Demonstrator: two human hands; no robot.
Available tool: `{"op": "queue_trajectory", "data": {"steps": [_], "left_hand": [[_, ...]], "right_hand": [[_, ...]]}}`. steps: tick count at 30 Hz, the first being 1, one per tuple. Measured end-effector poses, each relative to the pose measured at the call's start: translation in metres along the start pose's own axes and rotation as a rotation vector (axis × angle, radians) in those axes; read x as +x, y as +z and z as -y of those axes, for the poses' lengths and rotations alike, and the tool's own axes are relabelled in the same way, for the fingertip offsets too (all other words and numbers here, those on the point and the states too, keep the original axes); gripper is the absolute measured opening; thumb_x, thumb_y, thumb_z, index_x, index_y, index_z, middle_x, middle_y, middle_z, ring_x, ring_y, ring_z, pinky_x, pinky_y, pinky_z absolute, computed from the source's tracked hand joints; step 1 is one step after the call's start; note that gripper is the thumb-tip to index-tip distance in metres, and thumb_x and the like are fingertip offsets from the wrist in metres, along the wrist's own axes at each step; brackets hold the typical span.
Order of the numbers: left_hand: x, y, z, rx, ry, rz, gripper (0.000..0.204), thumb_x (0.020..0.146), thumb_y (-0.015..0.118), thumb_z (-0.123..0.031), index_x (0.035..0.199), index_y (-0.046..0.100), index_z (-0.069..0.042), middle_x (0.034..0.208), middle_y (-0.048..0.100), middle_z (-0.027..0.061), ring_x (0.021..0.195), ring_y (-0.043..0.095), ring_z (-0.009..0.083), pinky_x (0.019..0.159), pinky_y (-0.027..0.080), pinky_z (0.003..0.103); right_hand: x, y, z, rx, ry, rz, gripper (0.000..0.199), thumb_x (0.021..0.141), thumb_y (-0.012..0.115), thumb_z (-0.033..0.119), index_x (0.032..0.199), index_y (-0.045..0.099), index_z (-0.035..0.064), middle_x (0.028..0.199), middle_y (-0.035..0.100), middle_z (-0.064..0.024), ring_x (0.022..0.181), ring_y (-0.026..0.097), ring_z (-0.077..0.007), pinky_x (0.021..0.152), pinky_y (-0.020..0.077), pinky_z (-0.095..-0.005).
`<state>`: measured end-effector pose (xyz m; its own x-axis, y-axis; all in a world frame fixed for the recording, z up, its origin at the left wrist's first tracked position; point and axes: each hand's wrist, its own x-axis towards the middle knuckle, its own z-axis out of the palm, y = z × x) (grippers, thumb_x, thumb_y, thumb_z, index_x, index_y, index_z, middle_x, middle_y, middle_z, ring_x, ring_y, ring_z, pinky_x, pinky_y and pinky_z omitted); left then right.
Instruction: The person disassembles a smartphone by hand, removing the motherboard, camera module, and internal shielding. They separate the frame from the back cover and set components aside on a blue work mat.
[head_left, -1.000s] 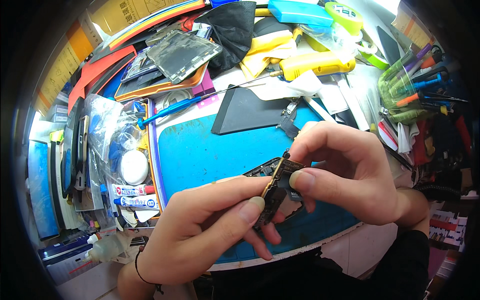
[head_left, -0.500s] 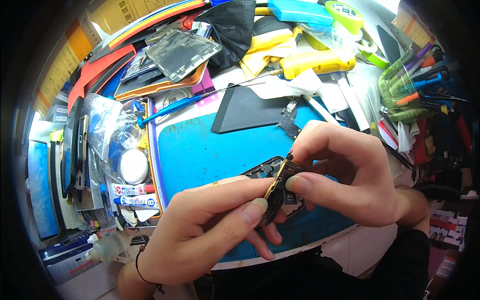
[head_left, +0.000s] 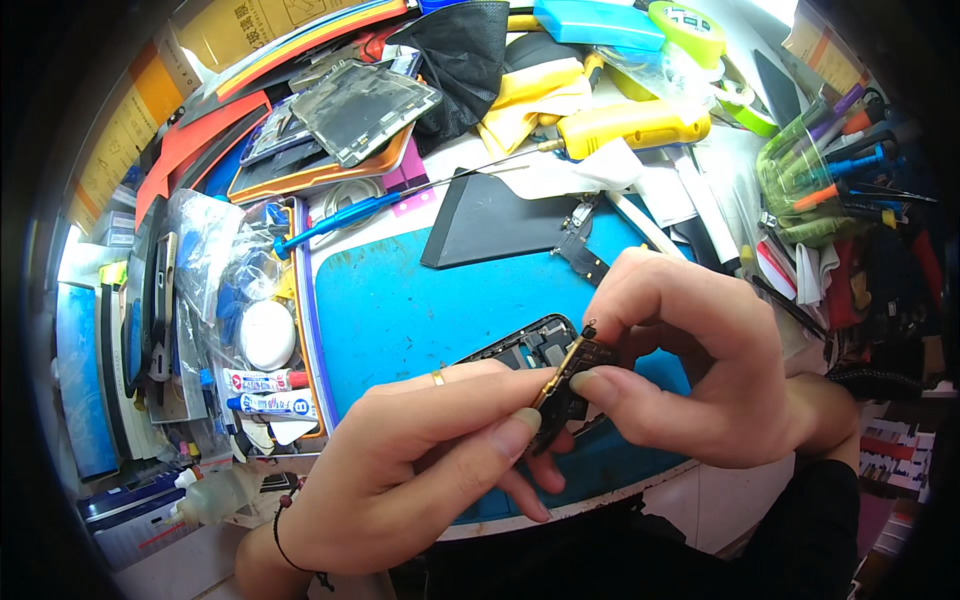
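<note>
A small dark phone circuit board [head_left: 566, 388] with a gold-coloured edge is pinched between both hands. My left hand [head_left: 430, 445] grips its lower left end between thumb and index finger. On its upper right end, the thumb and fingers of my right hand [head_left: 700, 350] are closed. Behind the board lies an opened phone body [head_left: 545, 345], its inner parts showing. My hands cover much of that phone, so whether the left fingers touch it cannot be told. Just beyond the right hand, a loose dark flex part [head_left: 577, 245] rests against a black flat sheet [head_left: 490, 220].
A blue mat [head_left: 380, 300] covers the work area. Past it lie a blue screwdriver [head_left: 345, 217] and a yellow-handled tool [head_left: 635, 125]. Stacked phone screens [head_left: 365, 110] stand at the back left. Glue tubes [head_left: 265, 380] are left, a tool holder [head_left: 800, 170] right.
The board has turned a little and now shows more of its gold edge. Both hands have shifted slightly, and more of the phone body shows behind my left index finger.
</note>
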<state>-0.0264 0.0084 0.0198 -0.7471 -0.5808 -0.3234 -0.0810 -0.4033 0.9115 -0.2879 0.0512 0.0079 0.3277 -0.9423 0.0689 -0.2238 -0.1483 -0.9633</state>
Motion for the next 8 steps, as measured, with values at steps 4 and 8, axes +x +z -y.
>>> {"op": "queue_trajectory", "data": {"steps": [4, 8], "left_hand": [[0.0001, -0.0001, -0.0007, -0.057, -0.064, -0.015, 0.042, 0.117, 0.051, -0.006, 0.153, 0.057, 0.015, 0.129, 0.068, 0.0312, 0.103, 0.08, 0.037, 0.08, 0.073, 0.046], [-0.0008, -0.0052, -0.0025, -0.133, -0.125, -0.039, 0.044, 0.117, 0.052, -0.008, 0.157, 0.055, 0.012, 0.132, 0.068, 0.0327, 0.106, 0.08, 0.0376, 0.08, 0.072, 0.049]], "right_hand": [[0.0003, -0.0025, 0.007, 0.158, 0.167, -0.013, 0.018, 0.106, 0.075, 0.003, 0.119, 0.065, -0.0051, 0.112, 0.065, -0.0099, 0.088, 0.065, -0.0084, 0.074, 0.0549, -0.0226], [0.0034, -0.0026, 0.0097, 0.277, 0.253, 0.001, 0.019, 0.111, 0.072, 0.011, 0.122, 0.067, -0.0039, 0.113, 0.066, -0.009, 0.082, 0.065, -0.0073, 0.069, 0.0511, -0.0218]]}}
